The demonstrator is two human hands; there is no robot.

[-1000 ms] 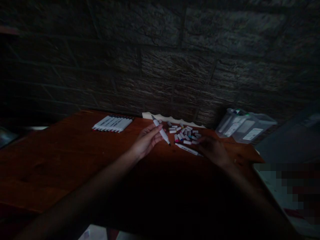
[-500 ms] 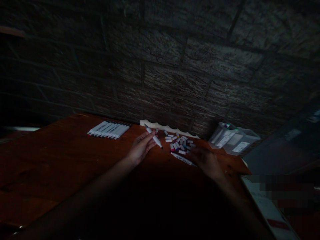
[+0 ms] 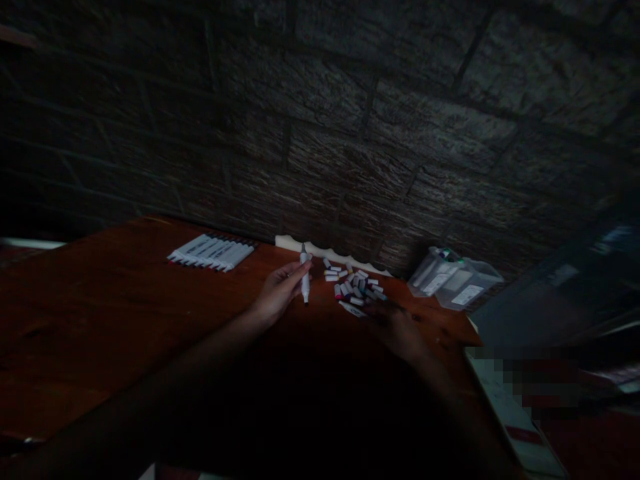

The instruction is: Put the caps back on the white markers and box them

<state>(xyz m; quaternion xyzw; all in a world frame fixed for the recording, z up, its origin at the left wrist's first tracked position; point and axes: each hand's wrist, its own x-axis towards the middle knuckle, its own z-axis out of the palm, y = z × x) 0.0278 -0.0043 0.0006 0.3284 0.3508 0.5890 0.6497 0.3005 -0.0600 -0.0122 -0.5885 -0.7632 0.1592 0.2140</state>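
So from my end the marker [image 3: 305, 283] is in the left hand [image 3: 277, 298], standing nearly upright just above the surface [image 3: 100, 313], dark tip pointing down. My guess is it's a light, stiff plastic barrel, smooth and a bit slippery, so it'd roll if set down loose. It shouldn't be fragile, apart from the exposed nib, which I'd keep off the wood. The best place to hold it looks like mid-barrel, and that's pretty much where the thumb and fingertips are pinched onto it, with the rest of the hand relaxed.

The right hand [image 3: 396, 328] is deep in shadow. It sits low by the near edge of the caps [image 3: 354, 283], right next to a second marker [image 3: 351, 309] lying flat. Honestly I can't tell if its fingers are curled on anything or just resting there.

The two hands are apart, with the cap pile roughly between them. Further left there's a neat row of markers [image 3: 210, 252], and a clear box [image 3: 453, 280] sits off to the right by the wall
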